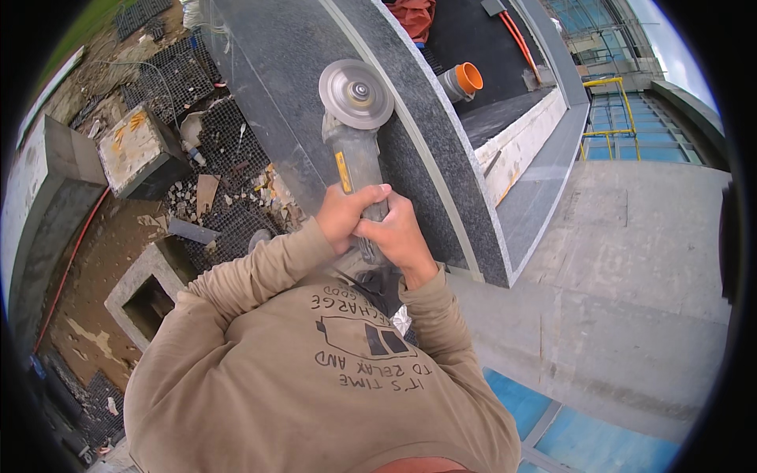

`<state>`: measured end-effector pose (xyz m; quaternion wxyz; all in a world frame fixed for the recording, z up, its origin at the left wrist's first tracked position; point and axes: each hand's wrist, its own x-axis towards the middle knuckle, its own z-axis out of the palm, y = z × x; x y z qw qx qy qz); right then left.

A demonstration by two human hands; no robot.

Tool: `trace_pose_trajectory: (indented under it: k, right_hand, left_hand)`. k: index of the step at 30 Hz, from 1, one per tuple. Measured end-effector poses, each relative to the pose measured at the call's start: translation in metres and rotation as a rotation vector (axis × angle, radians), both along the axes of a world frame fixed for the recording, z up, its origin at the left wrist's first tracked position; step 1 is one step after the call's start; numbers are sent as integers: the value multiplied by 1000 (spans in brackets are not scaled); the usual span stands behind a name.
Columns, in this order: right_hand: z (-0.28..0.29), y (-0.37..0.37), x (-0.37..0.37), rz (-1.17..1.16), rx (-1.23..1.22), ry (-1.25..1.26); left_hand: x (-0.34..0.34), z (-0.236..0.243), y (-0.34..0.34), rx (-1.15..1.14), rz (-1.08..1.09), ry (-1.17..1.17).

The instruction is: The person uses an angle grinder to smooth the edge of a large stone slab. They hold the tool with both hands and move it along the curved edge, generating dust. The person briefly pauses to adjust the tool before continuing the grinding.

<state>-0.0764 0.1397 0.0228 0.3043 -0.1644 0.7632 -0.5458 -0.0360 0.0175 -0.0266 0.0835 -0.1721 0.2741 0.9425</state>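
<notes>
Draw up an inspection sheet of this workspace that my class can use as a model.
Surface: dark grey slab with a pale stripe; looks dusty in places.
Job's things: grinder, its disc over the slab; whether it spins or touches cannot be told.
Clutter: rubble, black grids and a block on the left.
Hands: left hand and right hand both closed around the grinder; no gloves on them.
Cables: red line on the left, cable or hose unclear.
Surroundings: orange pipe end beyond the slab; yellow railing at upper right.
</notes>
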Motion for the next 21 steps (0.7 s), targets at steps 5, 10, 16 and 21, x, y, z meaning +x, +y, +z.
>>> trace_pose_trajectory:
  k: [5, 10, 16, 21]
  right_hand:
    - [3, 1, 1, -6, -1, 10]
    - [2, -9, -8, 17, -31, 52]
    - [-3, -31, -28, 58, -68, 11]
    - [-2, -52, -41, 37, -83, -41]
  left_hand:
    - [0, 2, 4, 67, 31, -6]
    - [-7, 3, -7, -4, 17, 0]
    - [-23, 3, -29, -22, 35, -15]
    - [-39, -2, -48, -9, 32, -21]
